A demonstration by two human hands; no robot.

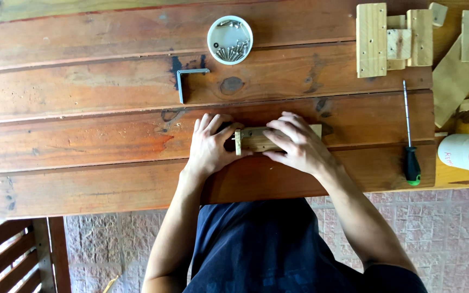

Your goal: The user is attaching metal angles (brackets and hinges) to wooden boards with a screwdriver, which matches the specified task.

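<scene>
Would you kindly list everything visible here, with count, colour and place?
small wooden block: one, pale wood, table's near middle, under both hands
metal angle bracket: one, grey, left of centre
round dish of screws: one, white, far edge
screwdriver: one, green-black handle, right side
wood offcuts: several, pale, far right corner
cup: one, white, right edge, on its side
plank table: one, reddish brown
slatted chair: one, brown, lower left
left hand: on block's left end
right hand: over block's right part
</scene>
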